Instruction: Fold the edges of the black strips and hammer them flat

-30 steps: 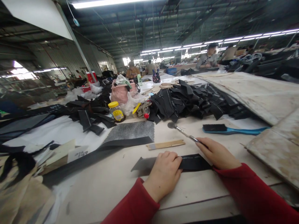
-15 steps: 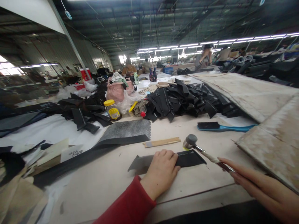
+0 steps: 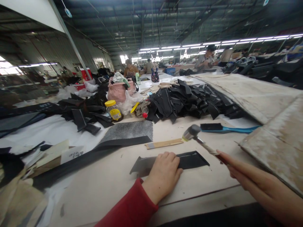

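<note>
- Left hand [image 3: 163, 175]: palm down on the black strip [image 3: 189, 159], fingers spread over its middle and pressing, not closed round anything. Same spot as half a second ago.
- Right hand [image 3: 258, 186]: wrapped round the handle end of the hammer [image 3: 201, 142], with the fingers lying long along the shaft. It is low at the right edge of view, well back from the strip.
- What changed: a second ago this hand sat at the strip's right end, with the hammer pointing away across the table [image 3: 106, 189]. Half a second ago the head was down at the strip's far right corner. Now the head is lifted clear and tilted up, hanging above that corner.
- I can't tell from this angle how high the head is. In the picture it sits near the bristles of the blue brush [image 3: 227, 128].
- My read: this is the upstroke between taps on the strip's right end. The strip hasn't shifted, so the left-hand hold is doing its job.
- The strip lies flat on the bench in front of me. Its left end pokes out past the left hand and its right end is bare.
- A wooden stick [image 3: 163, 144] lies just behind the strip, apart from it and untouched.
- The grey sheet [image 3: 130, 130] and the heap of black pieces [image 3: 189, 101] lie further back, unchanged.
</note>
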Available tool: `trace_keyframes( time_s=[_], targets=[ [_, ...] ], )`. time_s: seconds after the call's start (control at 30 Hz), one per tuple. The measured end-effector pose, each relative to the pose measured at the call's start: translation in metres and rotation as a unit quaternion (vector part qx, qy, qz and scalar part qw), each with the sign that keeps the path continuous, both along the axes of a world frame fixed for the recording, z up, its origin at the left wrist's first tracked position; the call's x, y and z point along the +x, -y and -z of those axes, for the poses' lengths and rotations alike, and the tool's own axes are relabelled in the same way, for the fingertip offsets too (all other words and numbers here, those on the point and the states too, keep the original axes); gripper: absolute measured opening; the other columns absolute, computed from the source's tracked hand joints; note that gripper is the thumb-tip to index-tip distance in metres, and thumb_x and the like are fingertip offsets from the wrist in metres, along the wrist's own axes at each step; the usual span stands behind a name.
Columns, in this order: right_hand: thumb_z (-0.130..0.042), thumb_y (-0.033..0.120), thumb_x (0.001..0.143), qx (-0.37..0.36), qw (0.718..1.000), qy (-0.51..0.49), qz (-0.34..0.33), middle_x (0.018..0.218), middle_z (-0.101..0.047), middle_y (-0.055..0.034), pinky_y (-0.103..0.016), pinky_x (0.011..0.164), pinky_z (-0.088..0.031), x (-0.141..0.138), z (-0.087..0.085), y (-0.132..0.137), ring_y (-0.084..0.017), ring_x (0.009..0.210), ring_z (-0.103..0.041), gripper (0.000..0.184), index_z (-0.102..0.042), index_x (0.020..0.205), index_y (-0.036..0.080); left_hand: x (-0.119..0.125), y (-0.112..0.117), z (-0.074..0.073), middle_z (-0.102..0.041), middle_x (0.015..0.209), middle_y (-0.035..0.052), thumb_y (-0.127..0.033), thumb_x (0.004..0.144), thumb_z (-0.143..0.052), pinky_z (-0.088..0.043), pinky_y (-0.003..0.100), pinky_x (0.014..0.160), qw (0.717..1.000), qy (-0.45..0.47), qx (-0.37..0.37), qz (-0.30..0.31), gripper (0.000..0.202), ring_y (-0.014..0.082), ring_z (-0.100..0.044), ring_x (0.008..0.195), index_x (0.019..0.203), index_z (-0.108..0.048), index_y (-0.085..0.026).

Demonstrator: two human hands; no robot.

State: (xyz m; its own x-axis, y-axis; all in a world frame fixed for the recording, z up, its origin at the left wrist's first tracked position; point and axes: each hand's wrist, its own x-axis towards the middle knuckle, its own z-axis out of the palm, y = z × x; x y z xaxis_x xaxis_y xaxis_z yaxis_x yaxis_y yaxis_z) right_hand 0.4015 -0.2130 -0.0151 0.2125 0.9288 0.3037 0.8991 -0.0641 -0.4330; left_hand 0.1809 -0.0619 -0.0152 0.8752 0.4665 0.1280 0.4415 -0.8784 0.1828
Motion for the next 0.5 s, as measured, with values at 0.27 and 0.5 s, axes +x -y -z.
trace_keyframes(
  time_s=[0.27,0.5],
  targets=[
    [-0.037,0.023,0.087,-0.090,0.994,0.026,-0.058,0.127,-0.052,0.0015,-0.033,0.091,-0.047,-0.005,0.028,-0.004,-0.021,0.112,-0.052,0.049,-0.036,0.135,0.033,-0.004,-0.002,-0.001,-0.053,0.100,0.0037,-0.027,0.085,-0.050,-0.037,0.034,0.087,0.998,0.039,-0.038,0.009,0.021,0.0190,-0.046,0.096,0.104,-0.052,-0.019],
    [-0.039,0.024,0.088,-0.082,0.995,0.021,-0.054,0.127,-0.052,0.0001,-0.031,0.092,-0.046,-0.006,0.030,-0.002,-0.020,0.113,-0.051,0.049,-0.034,0.136,0.032,-0.016,-0.010,-0.004,-0.052,0.098,0.0031,-0.022,0.082,-0.052,-0.036,0.036,0.088,0.998,0.022,-0.006,-0.062,0.017,0.0201,-0.044,0.097,0.099,-0.054,-0.021]
  ],
)
